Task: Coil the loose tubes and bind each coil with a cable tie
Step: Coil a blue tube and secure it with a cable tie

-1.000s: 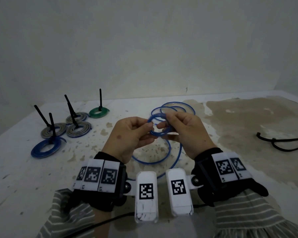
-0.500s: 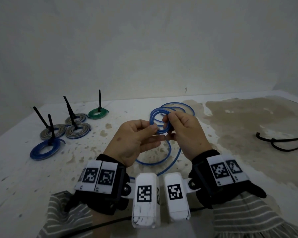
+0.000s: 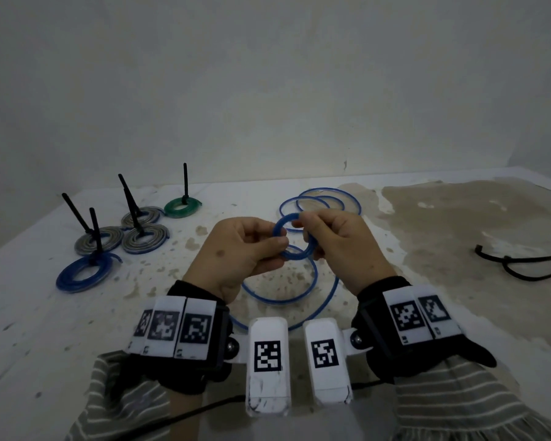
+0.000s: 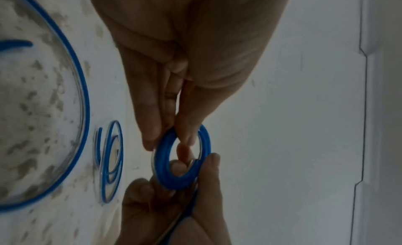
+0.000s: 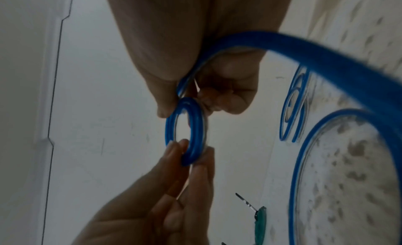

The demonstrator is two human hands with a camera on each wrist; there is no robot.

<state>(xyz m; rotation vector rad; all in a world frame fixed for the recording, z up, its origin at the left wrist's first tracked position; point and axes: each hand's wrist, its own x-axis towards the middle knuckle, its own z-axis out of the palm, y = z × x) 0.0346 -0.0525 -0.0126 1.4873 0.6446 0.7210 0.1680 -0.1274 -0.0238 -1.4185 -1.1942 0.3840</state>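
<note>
1. The left hand pinches the near side of a small blue coil between thumb and fingertips, fingers curled round it.
2. The right hand grips the coil's far side, thumb and forefinger closed on the ring; the wrist views show a few turns stacked together.
3. The rest of the blue tube runs from the right hand's grip down to the table, lying in wide loops under and beyond both hands.
4. The step in hand looks like winding: much tube is not yet coiled, so the next move likely calls for the right hand to feed another turn onto the ring while the left holds the turns flat.
5. Loose black cable ties lie well off to the right of the right hand.
6. Bound coils with upright ties sit well apart to the left of the left hand.
</note>
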